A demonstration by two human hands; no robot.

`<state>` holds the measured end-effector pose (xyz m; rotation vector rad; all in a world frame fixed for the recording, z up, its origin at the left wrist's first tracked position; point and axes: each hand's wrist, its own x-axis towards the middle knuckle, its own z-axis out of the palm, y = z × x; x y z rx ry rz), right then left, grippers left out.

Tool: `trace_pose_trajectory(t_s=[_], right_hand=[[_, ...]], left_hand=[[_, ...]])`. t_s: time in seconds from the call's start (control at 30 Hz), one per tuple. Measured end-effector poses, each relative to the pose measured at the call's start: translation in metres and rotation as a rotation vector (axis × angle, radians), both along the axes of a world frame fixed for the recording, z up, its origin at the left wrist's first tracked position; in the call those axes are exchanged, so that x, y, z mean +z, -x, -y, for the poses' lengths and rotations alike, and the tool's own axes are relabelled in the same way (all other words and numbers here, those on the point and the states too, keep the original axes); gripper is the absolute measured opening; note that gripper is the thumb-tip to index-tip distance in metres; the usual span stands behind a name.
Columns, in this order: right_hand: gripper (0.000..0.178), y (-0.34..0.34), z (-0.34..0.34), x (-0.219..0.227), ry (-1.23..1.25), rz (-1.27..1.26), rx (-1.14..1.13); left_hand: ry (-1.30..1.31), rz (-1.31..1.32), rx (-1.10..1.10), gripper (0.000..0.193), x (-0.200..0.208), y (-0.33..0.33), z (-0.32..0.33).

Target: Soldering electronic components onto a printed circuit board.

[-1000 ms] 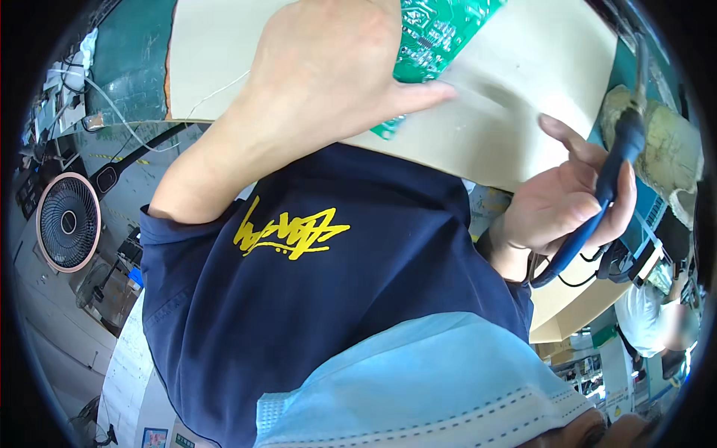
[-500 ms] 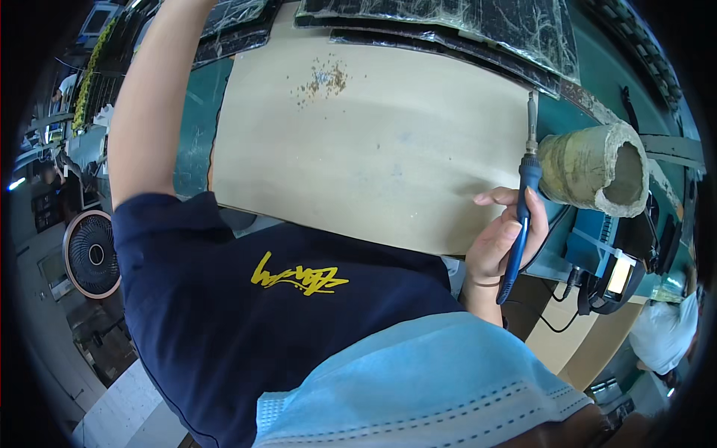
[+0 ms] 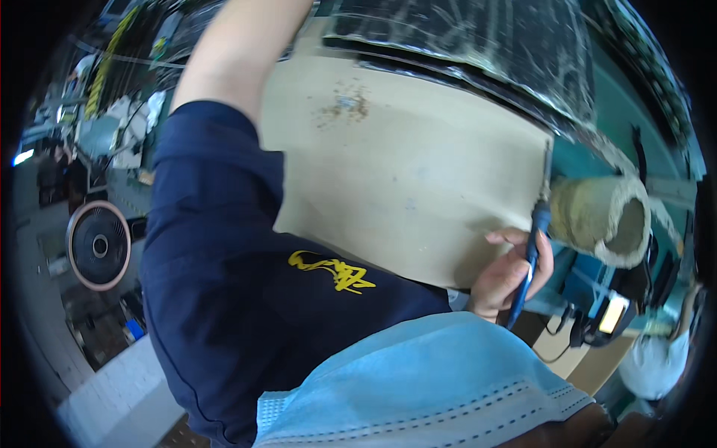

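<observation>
In my right hand (image 3: 508,276) is a blue-handled soldering iron (image 3: 535,243), its metal shaft pointing away from me. My fingers are closed around the handle, over the right part of a beige board (image 3: 426,172). Just right of the iron lies a rough, hollow, yellowish-grey cylinder (image 3: 590,213) with its open end turned right. My left arm reaches up past the top edge, so that hand is out of sight. Small brown bits (image 3: 351,104) are scattered on the far left part of the board.
Dark panels wrapped in clear film (image 3: 463,37) lie stacked along the far side. At the right, below the cylinder, is a blue-and-black powered unit (image 3: 597,299) with cables. A round fan (image 3: 99,245) stands at the left, and a white bag (image 3: 656,366) hangs lower right.
The view has shifted, so the board and cylinder appear lower. My left arm has stretched farther forward and to the right, bringing the sleeve over the board. The right hand still holds the iron.
</observation>
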<state>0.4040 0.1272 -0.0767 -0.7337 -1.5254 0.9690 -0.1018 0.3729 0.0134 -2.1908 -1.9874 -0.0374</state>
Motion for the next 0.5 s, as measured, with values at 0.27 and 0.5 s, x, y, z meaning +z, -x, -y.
trace_pose_trajectory(t_s=[0.27, 0.5], right_hand=[[0.051, 0.0, 0.0, -0.005, 0.071, 0.003, -0.002], [0.047, -0.005, -0.004, -0.008, -0.034, 0.161, 0.058]], left_hand=[[-0.001, -0.047, 0.575, 0.035, 0.02, 0.058, 0.034], [-0.086, -0.08, 1.159, 0.045, 0.027, 0.225, 0.229]])
